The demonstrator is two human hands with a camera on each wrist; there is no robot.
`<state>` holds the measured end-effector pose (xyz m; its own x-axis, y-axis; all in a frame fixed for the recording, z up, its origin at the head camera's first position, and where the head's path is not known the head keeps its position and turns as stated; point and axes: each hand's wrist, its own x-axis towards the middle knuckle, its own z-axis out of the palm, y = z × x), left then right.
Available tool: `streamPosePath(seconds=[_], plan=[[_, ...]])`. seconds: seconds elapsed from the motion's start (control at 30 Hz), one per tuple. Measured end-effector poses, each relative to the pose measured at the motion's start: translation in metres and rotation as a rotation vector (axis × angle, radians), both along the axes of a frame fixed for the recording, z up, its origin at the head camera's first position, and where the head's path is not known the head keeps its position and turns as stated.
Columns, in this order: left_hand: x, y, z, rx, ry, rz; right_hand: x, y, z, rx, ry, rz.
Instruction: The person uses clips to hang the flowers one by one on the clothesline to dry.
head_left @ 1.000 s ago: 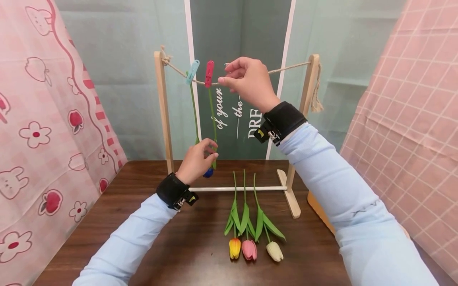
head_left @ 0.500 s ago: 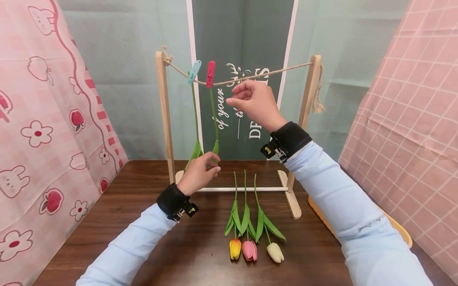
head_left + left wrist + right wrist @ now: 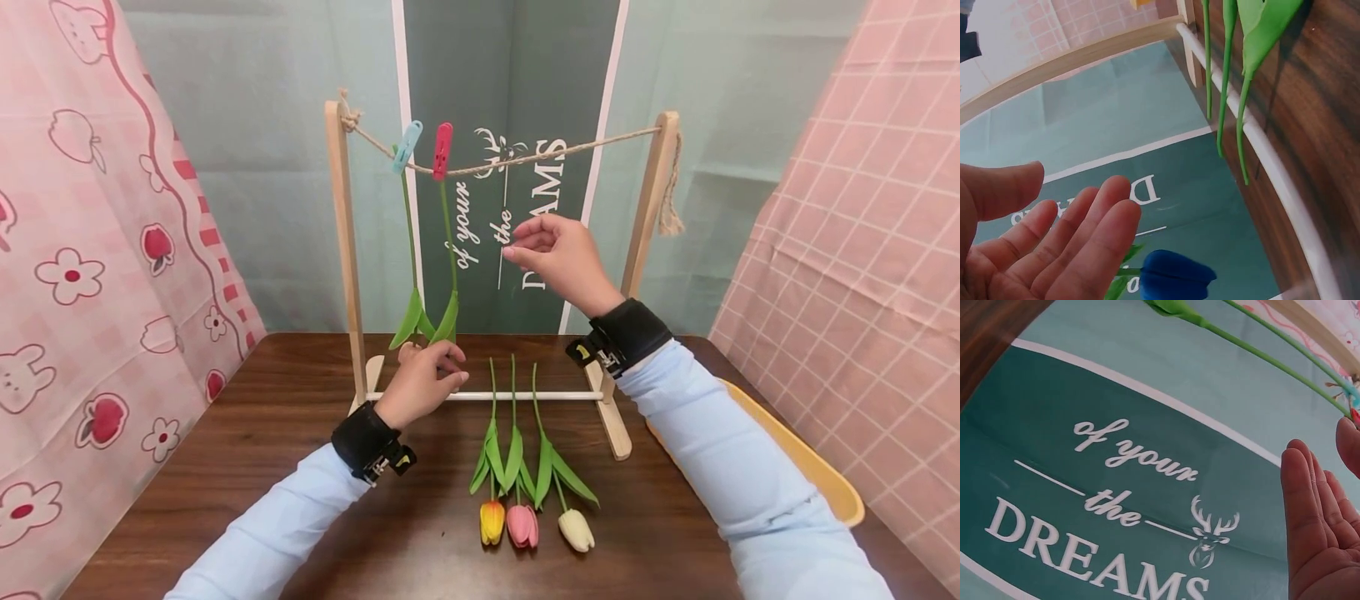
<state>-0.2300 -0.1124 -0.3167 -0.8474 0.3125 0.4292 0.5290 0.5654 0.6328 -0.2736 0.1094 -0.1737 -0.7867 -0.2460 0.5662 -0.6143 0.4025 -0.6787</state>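
Note:
Two artificial tulips hang head down from a rope (image 3: 555, 157), held by a light blue clothespin (image 3: 407, 147) and a red clothespin (image 3: 442, 151). My left hand (image 3: 423, 379) is just in front of their leaves (image 3: 446, 317), fingers loosely bent and holding nothing. It hides the flower heads in the head view; a blue tulip head (image 3: 1175, 275) shows beyond its fingertips in the left wrist view. Below the rope, my right hand (image 3: 566, 254) is in the air, thumb and fingers apart, with nothing in it. Yellow-orange (image 3: 492, 522), pink (image 3: 522, 526) and white tulips (image 3: 576, 530) lie side by side on the table.
The rope is strung between two wooden posts (image 3: 343, 250), joined low down by a white bar (image 3: 525, 396). A yellow tray (image 3: 795, 454) stands at the right, partly behind my right sleeve. Printed cloths hang at the back and sides.
My right hand has moved from beside the red clothespin down and to the right. My left hand has come away from the hanging tulip and lowered slightly. Both clothespins stay on the rope.

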Motion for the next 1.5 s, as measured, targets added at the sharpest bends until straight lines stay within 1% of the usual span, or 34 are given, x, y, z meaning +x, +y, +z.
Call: streamPosePath(seconds=[0.2,0.3,0.5,0.6,0.83,1.1,1.33,1.4,1.5], plan=[[-0.001,0.000,-0.010,-0.010,0.003,-0.001,0.002,0.007,-0.015,0.009,-0.013,-0.012],[-0.001,0.000,-0.014,0.008,-0.036,-0.009,0.003,0.010,-0.021,0.021,-0.006,-0.017],[0.002,-0.001,-0.020,0.058,-0.161,-0.038,0.005,0.017,-0.034,0.036,-0.018,-0.014],[0.002,-0.001,-0.023,0.065,-0.192,-0.046,0.006,0.021,-0.041,0.044,-0.033,-0.021],[0.005,0.000,-0.028,0.075,-0.224,-0.039,0.009,0.033,-0.058,0.061,-0.098,-0.033],[0.006,-0.004,-0.035,0.095,-0.256,-0.030,0.011,0.050,-0.075,0.096,-0.129,-0.074],[0.009,-0.002,-0.037,0.108,-0.274,-0.051,0.010,0.069,-0.089,0.079,-0.186,-0.079],[0.010,-0.002,-0.037,0.111,-0.272,-0.057,0.010,0.075,-0.091,0.079,-0.206,-0.091],[0.009,0.000,-0.039,0.109,-0.270,-0.061,0.012,0.085,-0.095,0.111,-0.216,-0.131]])
